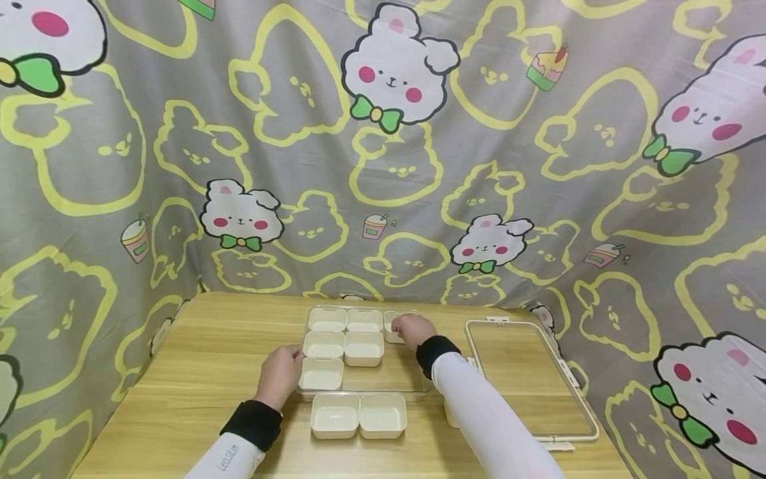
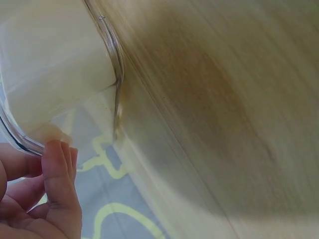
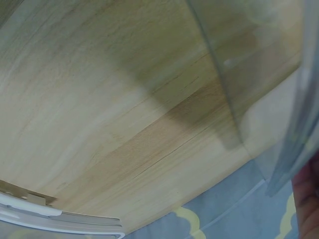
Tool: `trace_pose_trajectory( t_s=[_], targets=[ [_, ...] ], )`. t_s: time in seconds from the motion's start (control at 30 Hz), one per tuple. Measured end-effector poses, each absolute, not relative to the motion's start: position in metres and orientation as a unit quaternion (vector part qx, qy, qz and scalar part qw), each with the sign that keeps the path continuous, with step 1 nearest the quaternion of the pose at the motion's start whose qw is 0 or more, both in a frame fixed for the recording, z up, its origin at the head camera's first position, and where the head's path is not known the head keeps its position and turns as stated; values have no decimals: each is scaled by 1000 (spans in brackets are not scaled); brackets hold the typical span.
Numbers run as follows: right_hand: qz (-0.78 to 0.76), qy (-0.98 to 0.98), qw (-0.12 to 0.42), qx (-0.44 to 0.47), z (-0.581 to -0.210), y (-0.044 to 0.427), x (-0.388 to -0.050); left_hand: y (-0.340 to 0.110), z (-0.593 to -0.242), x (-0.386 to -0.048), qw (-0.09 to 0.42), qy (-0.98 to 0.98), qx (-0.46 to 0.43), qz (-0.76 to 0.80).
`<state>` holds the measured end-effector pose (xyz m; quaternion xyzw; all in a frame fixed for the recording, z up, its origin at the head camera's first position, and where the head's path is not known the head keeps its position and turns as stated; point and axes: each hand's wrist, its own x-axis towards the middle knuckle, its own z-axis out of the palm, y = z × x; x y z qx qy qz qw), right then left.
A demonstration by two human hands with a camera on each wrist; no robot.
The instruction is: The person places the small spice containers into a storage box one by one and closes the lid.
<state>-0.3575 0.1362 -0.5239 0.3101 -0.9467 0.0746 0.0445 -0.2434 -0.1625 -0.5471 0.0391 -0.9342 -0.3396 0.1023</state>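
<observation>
A clear plastic bin (image 1: 383, 394) lies on the wooden table, with several small cream boxes (image 1: 364, 349) set in rows inside it. My left hand (image 1: 280, 376) is at the bin's left side; in the left wrist view its fingertips (image 2: 59, 157) pinch the clear rim at a corner. At the bin's back right corner, my right hand (image 1: 415, 329) grips another cream box (image 1: 391, 332), partly covered by the fingers. In the right wrist view only a sliver of that hand (image 3: 308, 201) appears beside the clear wall (image 3: 239, 74).
Two more cream boxes (image 1: 383, 416) stand side by side in front of the bin. A clear lid with a white frame (image 1: 579, 392) lies on the right. Part of a cream item (image 1: 451, 416) shows beside the right forearm. A patterned curtain (image 1: 323, 219) surrounds the table (image 1: 209, 352).
</observation>
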Motion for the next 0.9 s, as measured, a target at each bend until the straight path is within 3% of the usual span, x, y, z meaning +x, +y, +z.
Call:
trace_pose_trajectory(
  t_s=[0.33, 0.6, 0.9],
  targets=[
    [69, -948, 28, 308, -529, 142, -363, -162, -549, -243, 114, -936, 32, -333],
    [102, -947, 16, 303, -511, 156, -357, -162, -548, -243, 115, -935, 33, -335],
    [103, -935, 51, 337, -483, 187, -333, -161, -546, -242, 108, -933, 40, -342]
  ],
)
